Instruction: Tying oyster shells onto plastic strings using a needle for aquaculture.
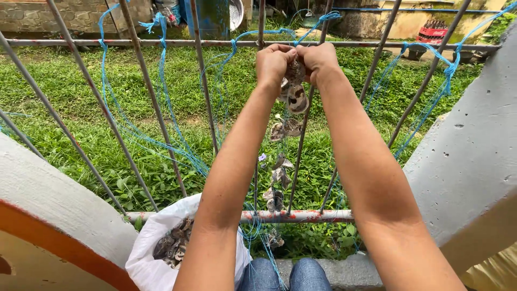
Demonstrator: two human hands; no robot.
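White plastic bag (148, 258) of dark shells beside knees; left hand (273, 63) and right hand (319, 60) both pinch closed on hanging string of grey-brown shells (288, 129) at rusty metal railing (301, 216)

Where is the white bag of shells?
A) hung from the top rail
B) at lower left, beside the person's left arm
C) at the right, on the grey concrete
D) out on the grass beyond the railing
B: the white bag sits open at lower left, shells showing inside, next to the left arm and knees, on the near side of the railing.
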